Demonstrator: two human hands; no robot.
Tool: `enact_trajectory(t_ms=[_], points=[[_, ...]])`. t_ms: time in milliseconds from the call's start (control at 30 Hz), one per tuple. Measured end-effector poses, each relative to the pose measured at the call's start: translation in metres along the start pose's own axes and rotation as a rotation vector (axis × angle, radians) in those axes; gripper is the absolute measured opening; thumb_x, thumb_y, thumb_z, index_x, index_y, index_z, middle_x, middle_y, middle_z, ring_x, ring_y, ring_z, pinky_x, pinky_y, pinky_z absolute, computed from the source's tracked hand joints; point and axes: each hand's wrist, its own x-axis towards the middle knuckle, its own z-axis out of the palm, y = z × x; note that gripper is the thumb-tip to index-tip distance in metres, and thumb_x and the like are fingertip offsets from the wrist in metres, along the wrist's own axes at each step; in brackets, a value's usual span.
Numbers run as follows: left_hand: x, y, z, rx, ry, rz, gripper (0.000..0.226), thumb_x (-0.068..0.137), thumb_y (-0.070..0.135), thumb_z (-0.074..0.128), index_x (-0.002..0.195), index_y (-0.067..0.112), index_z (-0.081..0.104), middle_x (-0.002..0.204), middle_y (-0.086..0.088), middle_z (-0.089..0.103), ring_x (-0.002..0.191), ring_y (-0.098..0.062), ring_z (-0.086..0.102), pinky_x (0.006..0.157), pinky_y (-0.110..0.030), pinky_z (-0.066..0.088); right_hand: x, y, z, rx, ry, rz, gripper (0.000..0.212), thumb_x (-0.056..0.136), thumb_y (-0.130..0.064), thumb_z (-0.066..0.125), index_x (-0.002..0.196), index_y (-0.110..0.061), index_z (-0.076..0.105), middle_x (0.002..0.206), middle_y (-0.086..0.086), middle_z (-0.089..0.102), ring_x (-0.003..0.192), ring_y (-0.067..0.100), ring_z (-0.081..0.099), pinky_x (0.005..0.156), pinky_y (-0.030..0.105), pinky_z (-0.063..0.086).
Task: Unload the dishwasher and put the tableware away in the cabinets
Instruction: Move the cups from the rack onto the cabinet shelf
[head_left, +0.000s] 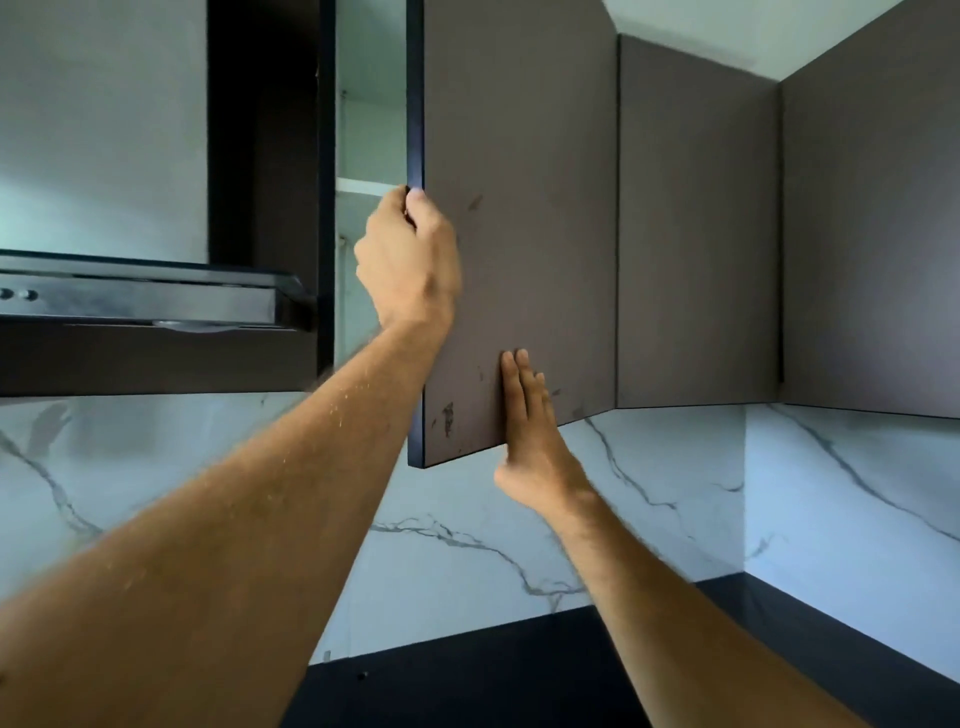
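The left hand (408, 260) curls round the cabinet door (519, 208) edge, gripping it. Below and beside it, the right hand (530, 441) presses flat, fingers straight, on the door's face.

Cabinet door (519, 208) is blocking most of the cabinet interior (369, 140); contents can't be told. Left hand (410, 260) fingertips are hiding behind door edge. Range hood (156, 296) is running off left edge. Dark surface (493, 670) is being cut off at bottom.

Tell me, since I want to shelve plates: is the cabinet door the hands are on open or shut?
Partly open: the cabinet door stands ajar, left hand gripping its edge, a white shelf visible in the gap.
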Motion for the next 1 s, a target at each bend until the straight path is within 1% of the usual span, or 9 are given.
enact_trajectory(t_ms=[67, 133, 233, 300, 467, 633, 767, 867, 1000], points=[[-0.012, 0.017, 0.002, -0.085, 0.038, -0.104, 0.039, 0.094, 0.028, 0.037, 0.055, 0.022, 0.036, 0.054, 0.009, 0.043, 0.057, -0.017, 0.041, 0.078, -0.044, 0.050, -0.010, 0.006, -0.037, 0.140, 0.002, 0.059, 0.099, 0.066, 0.015, 0.043, 0.155, -0.024, 0.026, 0.161, -0.004, 0.025, 0.148, 0.012, 0.022, 0.115, 0.012, 0.018], [-0.025, 0.035, 0.007, -0.123, 0.050, -0.157, 0.044, 0.094, 0.028, 0.041, 0.052, 0.021, 0.033, 0.050, 0.007, 0.040, 0.056, -0.019, 0.040, 0.075, -0.041, 0.050, -0.015, 0.004, -0.077, 0.201, 0.090, 0.141, 0.076, 0.072, 0.013, 0.043, 0.137, -0.023, 0.055, 0.139, -0.005, 0.057, 0.128, 0.009, 0.052, 0.101, 0.005, 0.031], [-0.049, 0.066, 0.022, -0.100, 0.014, -0.161, 0.041, 0.093, 0.037, 0.046, 0.056, 0.017, 0.049, 0.059, -0.003, 0.057, 0.068, -0.028, 0.056, 0.077, -0.036, 0.051, -0.014, -0.012, -0.129, 0.352, 0.161, 0.237, 0.032, 0.092, -0.015, 0.052, 0.118, -0.021, 0.070, 0.112, -0.006, 0.072, 0.100, 0.003, 0.064, 0.088, 0.021, 0.050], [-0.069, 0.085, 0.032, -0.062, -0.036, -0.091, 0.035, 0.092, 0.044, 0.047, 0.075, 0.021, 0.067, 0.075, 0.000, 0.070, 0.081, -0.027, 0.064, 0.080, -0.032, 0.050, -0.010, -0.028, -0.165, 0.484, 0.201, 0.243, 0.041, 0.090, -0.048, 0.052, 0.111, -0.019, 0.072, 0.105, -0.002, 0.073, 0.098, 0.013, 0.067, 0.084, 0.040, 0.058], [-0.103, 0.111, 0.056, -0.232, -0.328, 0.021, 0.042, 0.086, 0.058, 0.060, 0.118, 0.033, 0.070, 0.102, 0.015, 0.074, 0.100, -0.003, 0.067, 0.096, -0.028, 0.051, -0.017, -0.044, -0.232, 0.447, 0.341, 0.113, 0.057, 0.086, -0.052, 0.056, 0.129, -0.016, 0.059, 0.121, -0.005, 0.067, 0.113, 0.006, 0.062, 0.093, 0.032, 0.054], [-0.120, 0.116, 0.099, -0.510, -0.655, -0.107, 0.047, 0.076, 0.062, 0.070, 0.107, 0.027, 0.076, 0.095, 0.013, 0.076, 0.096, -0.003, 0.069, 0.092, -0.035, 0.055, -0.033, -0.024, -0.275, -0.030, 0.433, -0.036, 0.071, 0.088, -0.014, 0.062, 0.151, -0.009, 0.031, 0.152, 0.001, 0.037, 0.138, 0.004, 0.036, 0.113, 0.016, 0.028], [-0.140, 0.090, 0.129, -0.270, -0.777, 0.070, 0.049, 0.094, 0.055, 0.048, 0.084, 0.012, 0.069, 0.061, 0.003, 0.056, 0.067, -0.023, 0.055, 0.068, -0.031, 0.049, -0.045, 0.000, -0.291, -0.429, 0.408, 0.094, 0.077, 0.085, 0.001, 0.056, 0.154, -0.017, 0.027, 0.162, 0.006, 0.011, 0.114, 0.021, 0.052, 0.089, 0.021, 0.042], [-0.155, 0.072, 0.151, -0.166, -0.753, 0.097, 0.032, 0.099, 0.039, 0.047, 0.119, 0.027, 0.069, 0.109, 0.004, 0.073, 0.106, -0.019, 0.063, 0.090, -0.029, 0.047, -0.047, 0.031, -0.299, -0.611, 0.415, 0.177, 0.074, 0.083, 0.004, 0.058, 0.149, -0.018, 0.035, 0.163, 0.008, 0.001, 0.111, 0.032, 0.059, 0.081, 0.027, 0.048], [-0.166, 0.070, 0.178, -0.077, -0.773, 0.187, 0.044, 0.099, 0.023, 0.041, 0.141, 0.030, 0.051, 0.140, 0.003, 0.057, 0.128, -0.021, 0.052, 0.103, -0.033, 0.043, -0.053, 0.062, -0.306, -0.815, 0.408, 0.319, 0.069, 0.080, 0.003, 0.062, 0.143, -0.022, 0.046, 0.164, 0.009, -0.005, 0.111, 0.036, 0.044, 0.086, 0.040, 0.048]])
